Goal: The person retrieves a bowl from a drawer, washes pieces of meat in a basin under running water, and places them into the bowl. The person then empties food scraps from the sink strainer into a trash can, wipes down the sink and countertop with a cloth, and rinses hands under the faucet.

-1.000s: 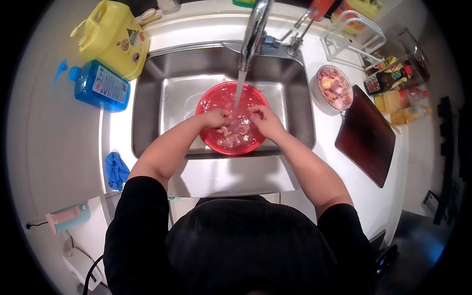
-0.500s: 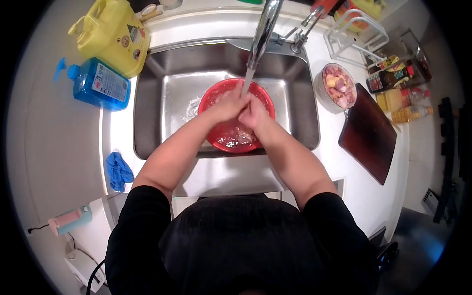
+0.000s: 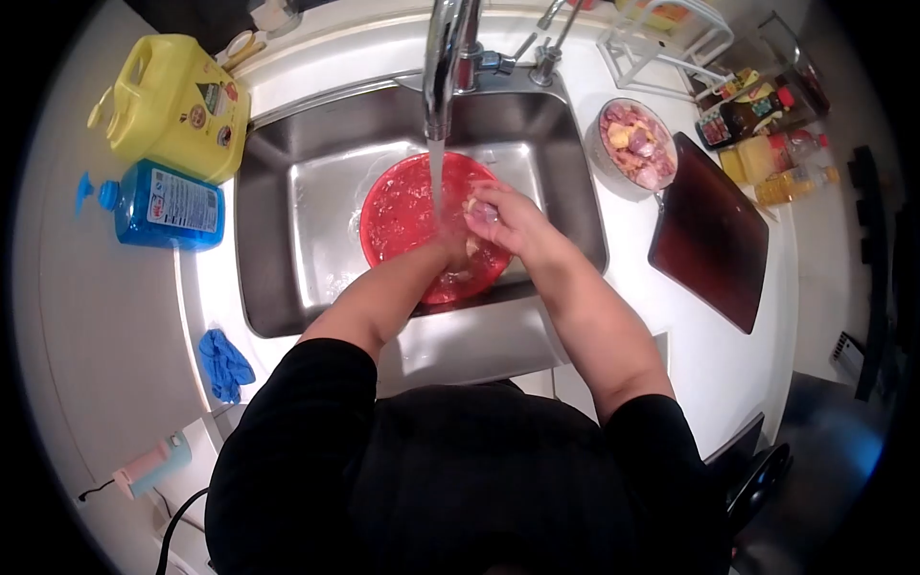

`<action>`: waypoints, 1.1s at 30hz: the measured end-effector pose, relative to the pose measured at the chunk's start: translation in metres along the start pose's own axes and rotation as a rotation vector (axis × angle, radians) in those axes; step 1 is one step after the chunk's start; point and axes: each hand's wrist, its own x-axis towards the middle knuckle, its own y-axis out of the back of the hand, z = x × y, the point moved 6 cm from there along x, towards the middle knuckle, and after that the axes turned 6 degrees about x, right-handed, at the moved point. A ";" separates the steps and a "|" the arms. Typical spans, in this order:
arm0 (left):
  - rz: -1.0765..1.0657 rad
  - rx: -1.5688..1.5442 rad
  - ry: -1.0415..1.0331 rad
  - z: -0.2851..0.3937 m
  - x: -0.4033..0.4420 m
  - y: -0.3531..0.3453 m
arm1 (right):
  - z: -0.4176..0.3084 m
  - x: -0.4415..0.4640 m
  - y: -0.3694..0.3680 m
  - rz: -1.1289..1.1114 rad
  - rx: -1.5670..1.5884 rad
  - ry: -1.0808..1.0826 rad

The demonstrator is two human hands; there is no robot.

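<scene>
A red basin (image 3: 376, 213) of water sits in the steel sink (image 3: 311, 206), under a running faucet (image 3: 443, 110). My right hand (image 3: 513, 218), at the basin's right rim, has its fingers curled around a small pale-pink piece of meat (image 3: 487, 211). Lower in the basin, my left hand (image 3: 450, 252) dips into the water, its fingers hidden by water and blur. Another pale piece shows faintly beside it. On the counter to the right, a bowl (image 3: 602, 158) holds pieces of raw meat (image 3: 634, 144).
A dark cutting board (image 3: 711, 235) lies right of the bowl, near several bottles (image 3: 795, 187) and a white rack (image 3: 661, 43). Left of the sink stand a yellow jug (image 3: 182, 110) and a blue pump bottle (image 3: 171, 206). A blue cloth (image 3: 225, 366) lies at the left front.
My hands, together under the stream before, have parted. The right one has turned up with a piece of meat, while the left has gone lower into the water. The view has shifted slightly.
</scene>
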 end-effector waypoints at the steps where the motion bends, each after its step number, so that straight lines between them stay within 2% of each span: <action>1: 0.120 -0.011 -0.056 -0.010 0.009 -0.004 | -0.003 -0.003 0.005 0.015 0.002 0.011; 2: 0.241 -0.022 -0.113 -0.021 0.015 -0.003 | -0.005 -0.005 0.009 0.015 0.007 0.013; 5: -0.030 -0.601 -0.075 -0.059 0.006 0.001 | -0.003 -0.009 0.020 0.032 0.011 0.009; 7: -0.092 -1.061 -0.103 -0.042 -0.057 0.030 | 0.005 -0.008 0.023 0.053 -0.004 0.007; 11: -0.020 -1.310 -0.189 -0.042 -0.093 0.053 | 0.033 0.009 0.023 0.117 -0.104 -0.021; 15: 0.002 -1.464 -0.474 -0.019 -0.127 0.082 | 0.074 0.033 0.011 -0.011 0.184 -0.227; 18: 0.089 -1.582 -0.555 -0.002 -0.150 0.099 | 0.068 -0.012 -0.030 0.104 0.269 -0.196; 19: 0.171 -1.480 -0.624 0.004 -0.158 0.104 | 0.068 -0.003 -0.038 0.015 0.374 -0.158; 22: 0.251 -1.681 -0.713 -0.002 -0.148 0.108 | 0.050 0.000 -0.063 -0.068 0.452 0.004; 23: 0.209 -1.745 -0.740 0.001 -0.143 0.106 | 0.043 0.010 -0.061 -0.075 0.371 0.147; 26: 0.428 -1.753 -0.767 0.004 -0.131 0.107 | 0.026 0.017 -0.062 -0.014 0.024 0.548; 27: 0.445 -1.819 -0.716 0.007 -0.131 0.104 | 0.017 -0.022 -0.083 0.044 -0.113 0.562; 30: 0.555 -1.820 -0.600 0.006 -0.129 0.103 | 0.015 -0.015 -0.083 -0.021 -0.502 0.872; 31: 0.486 -1.856 -0.644 0.007 -0.127 0.102 | 0.017 -0.013 -0.081 0.060 -0.663 0.946; 33: 0.378 -1.917 -0.763 0.014 -0.131 0.104 | 0.018 -0.036 -0.092 0.049 -0.949 1.072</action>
